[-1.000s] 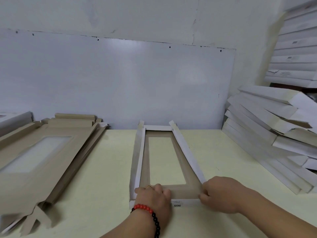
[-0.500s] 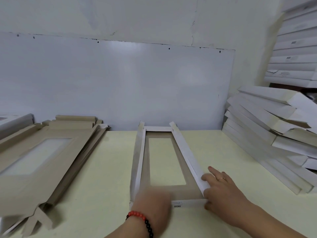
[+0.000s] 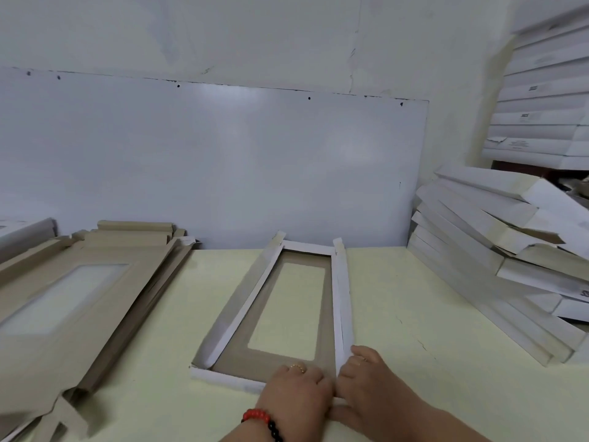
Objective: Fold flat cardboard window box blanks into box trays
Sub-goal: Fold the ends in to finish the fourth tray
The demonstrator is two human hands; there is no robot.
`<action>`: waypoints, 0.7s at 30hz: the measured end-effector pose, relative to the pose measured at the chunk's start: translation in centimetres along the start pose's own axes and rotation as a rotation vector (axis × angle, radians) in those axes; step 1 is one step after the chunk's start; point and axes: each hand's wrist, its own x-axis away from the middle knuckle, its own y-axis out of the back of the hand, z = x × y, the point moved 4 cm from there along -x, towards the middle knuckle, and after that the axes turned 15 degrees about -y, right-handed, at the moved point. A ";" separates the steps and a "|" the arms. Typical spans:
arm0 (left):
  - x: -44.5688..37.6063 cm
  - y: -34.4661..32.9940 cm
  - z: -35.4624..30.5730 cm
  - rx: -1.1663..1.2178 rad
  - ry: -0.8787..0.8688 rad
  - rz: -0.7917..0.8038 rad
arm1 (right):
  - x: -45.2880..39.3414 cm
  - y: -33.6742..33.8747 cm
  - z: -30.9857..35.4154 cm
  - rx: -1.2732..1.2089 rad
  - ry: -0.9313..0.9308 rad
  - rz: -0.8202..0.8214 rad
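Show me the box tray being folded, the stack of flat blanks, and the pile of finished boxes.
box tray (image 3: 322, 362), head view, brown inner panel beside the window.
stack of flat blanks (image 3: 105, 301), head view, top blank's brown face.
pile of finished boxes (image 3: 471, 218), head view, a white box's side.

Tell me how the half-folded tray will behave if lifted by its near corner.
The tray probably flexes, since a large window is cut in its thin card. Likely light for its size. Its long side walls, leaning not locked, may flop open.

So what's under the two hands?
The near right corner of the box tray on the table. The left hand and right hand cover how that corner's flaps sit.
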 end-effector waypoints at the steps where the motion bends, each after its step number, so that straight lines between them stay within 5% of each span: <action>1: 0.3 -0.1 0.3 0.013 -0.017 0.022 | 0.0 0.0 -0.2 0.019 0.023 0.001; 4: 1.3 -0.7 1.5 0.102 -0.078 0.181 | -0.3 0.3 -1.2 0.032 0.024 0.083; 10: 4.6 1.1 6.0 0.200 -0.222 0.144 | -2.3 -1.3 -3.8 -0.092 0.006 0.196; 18: 6.2 1.8 7.6 0.101 -0.024 -0.057 | -4.4 -3.5 -2.2 0.009 -0.068 0.219; 21: 4.9 0.6 6.5 0.093 0.055 0.087 | -5.0 -3.8 -0.7 -0.017 -0.080 0.241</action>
